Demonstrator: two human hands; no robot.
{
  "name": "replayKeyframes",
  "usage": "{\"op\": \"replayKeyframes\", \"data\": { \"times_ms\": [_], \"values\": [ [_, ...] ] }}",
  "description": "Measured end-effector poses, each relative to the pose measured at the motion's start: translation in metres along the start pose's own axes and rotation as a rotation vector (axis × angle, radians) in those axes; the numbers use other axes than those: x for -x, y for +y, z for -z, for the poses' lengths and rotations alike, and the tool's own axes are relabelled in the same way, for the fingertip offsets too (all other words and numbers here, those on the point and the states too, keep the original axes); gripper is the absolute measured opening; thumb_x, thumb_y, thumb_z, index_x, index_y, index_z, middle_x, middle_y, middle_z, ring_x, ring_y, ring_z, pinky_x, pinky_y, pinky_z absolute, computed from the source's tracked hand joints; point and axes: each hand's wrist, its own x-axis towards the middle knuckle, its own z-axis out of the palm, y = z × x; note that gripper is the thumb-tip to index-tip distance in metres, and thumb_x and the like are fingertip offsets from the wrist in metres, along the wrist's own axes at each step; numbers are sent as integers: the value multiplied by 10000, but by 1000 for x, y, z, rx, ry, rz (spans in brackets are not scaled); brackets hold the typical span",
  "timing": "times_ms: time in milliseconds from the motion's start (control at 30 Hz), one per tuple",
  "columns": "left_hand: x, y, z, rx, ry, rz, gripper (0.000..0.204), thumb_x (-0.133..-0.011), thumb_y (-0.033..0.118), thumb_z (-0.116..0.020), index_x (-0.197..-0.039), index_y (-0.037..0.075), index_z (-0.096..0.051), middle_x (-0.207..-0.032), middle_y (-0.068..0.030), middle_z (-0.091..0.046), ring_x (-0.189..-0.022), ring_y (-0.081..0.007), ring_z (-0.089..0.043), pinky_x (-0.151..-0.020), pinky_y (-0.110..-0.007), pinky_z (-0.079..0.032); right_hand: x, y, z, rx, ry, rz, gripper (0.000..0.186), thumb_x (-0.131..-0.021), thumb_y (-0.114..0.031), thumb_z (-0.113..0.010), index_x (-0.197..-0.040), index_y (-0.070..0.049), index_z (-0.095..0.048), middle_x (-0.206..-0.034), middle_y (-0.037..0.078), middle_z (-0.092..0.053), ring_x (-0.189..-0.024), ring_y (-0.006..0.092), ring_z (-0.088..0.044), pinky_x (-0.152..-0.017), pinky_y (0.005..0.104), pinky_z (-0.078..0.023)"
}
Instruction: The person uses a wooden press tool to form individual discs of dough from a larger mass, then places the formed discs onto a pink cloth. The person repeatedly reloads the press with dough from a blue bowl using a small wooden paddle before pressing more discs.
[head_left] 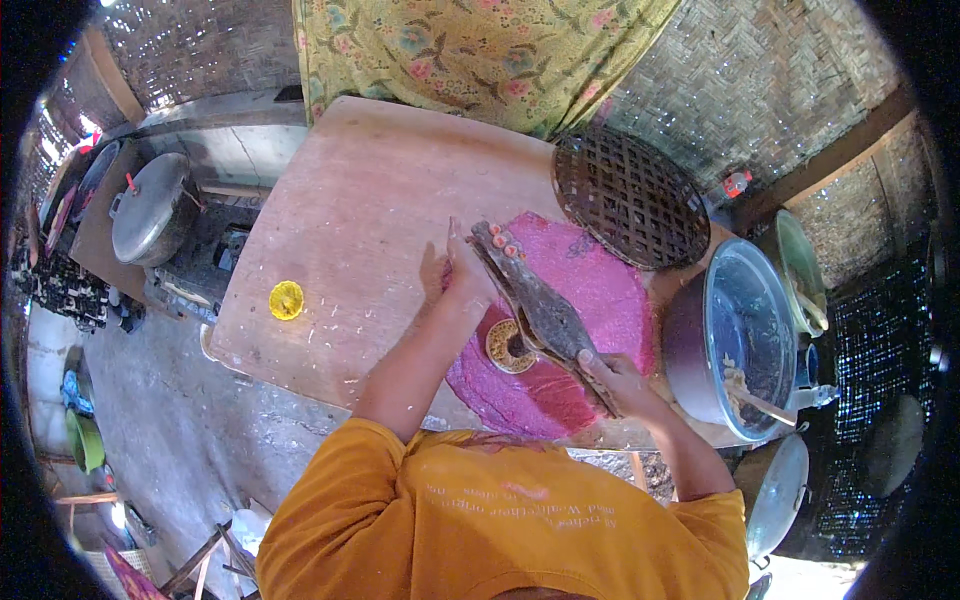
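A long, dark wooden press-like tool lies diagonally in front of me, with several small red-and-pale round spots at its far end. My right hand is closed around its near end. Beside the far end is my left hand, fingers stretched out, its palm side close to or touching the wood. Under the tool's left edge stands a small round container with a brown, crumbly-looking rim and a dark middle, partly hidden. Both rest over a bright pink sheet on the table.
The pale wooden table holds a yellow fluted dish at left and a dark woven tray at back right. A large basin with a ladle-like handle stands right. A lidded pot sits far left.
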Motion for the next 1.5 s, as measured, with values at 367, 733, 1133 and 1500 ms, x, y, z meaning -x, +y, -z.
{"op": "replayKeyframes", "data": {
  "times_ms": [367, 733, 1133, 1500],
  "values": [
    [-13, 9, 17, 157, -199, -21, 494, -954, 508, -314, -603, 164, -362, -480, 21, -300, -429, -146, -315, -479, -316, -312, -86, 63, -10, -884, -587, 226, 846, -841, -752, -260, -1253, -49, -487, -963, 204, -646, -680, 236, -675, -659, 353, -592],
    [2, 54, 1, 70, -445, -386, 329, -909, 292, -390, -597, 193, -424, -468, 57, -367, -403, -106, -365, -456, -282, -352, -99, 66, -62, 47, 163, 722, 462, -900, -231, -487, -1343, -113, -427, -873, 64, -575, -677, 217, -585, -564, 363, -502],
    [166, 137, -72, -897, -460, -671, 767, -911, 679, -152, -494, 83, -397, -393, -75, -379, -295, -188, -351, -363, -316, -362, -84, 89, -49, 427, 508, 627, 211, -767, -140, -677, -956, -52, -638, -995, 176, -513, -966, 347, -529, -845, 421, -456],
    [161, 136, -53, -919, -393, -690, 692, -958, 593, -195, -529, 92, -402, -374, -65, -374, -271, -159, -305, -325, -291, -329, -87, 57, -50, 299, 557, 635, 117, -777, -100, -638, -835, -13, -586, -916, 171, -529, -933, 349, -534, -808, 427, -441]
  ]
}}
